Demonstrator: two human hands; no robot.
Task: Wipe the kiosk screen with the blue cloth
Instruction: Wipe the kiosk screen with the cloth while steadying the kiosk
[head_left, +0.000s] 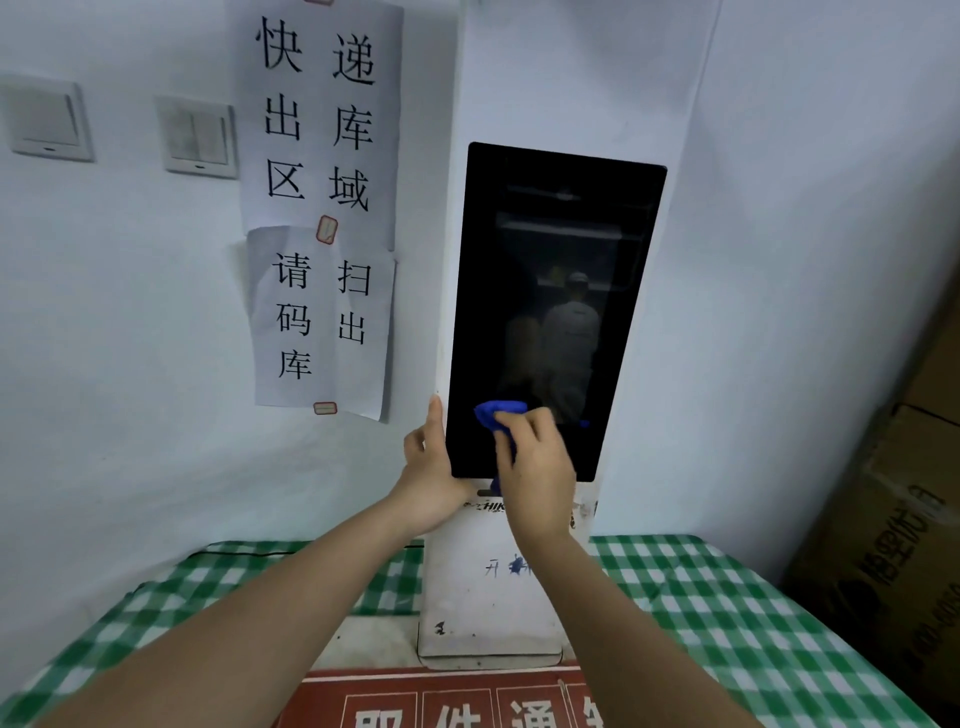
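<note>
Right hand (537, 457) bunching soft blue cloth (496, 414) on glossy black kiosk screen (556, 270), left hand (428, 470) gripping its edge

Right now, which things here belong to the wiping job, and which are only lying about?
In use: kiosk screen; blue cloth, held by right hand; left hand steadying the screen's edge.

Lying about: paper signs; wall switches; checked tablecloth; cardboard boxes.

We are seeing the right hand (537, 460) covering most of the blue cloth (500, 413) and the screen's (550, 291) corner at 6 o'clock. The red sign (441, 701) is running off the bottom edge, its characters cut. The cardboard box (893, 545) at 4 o'clock is blurring, its print unreadable.
</note>
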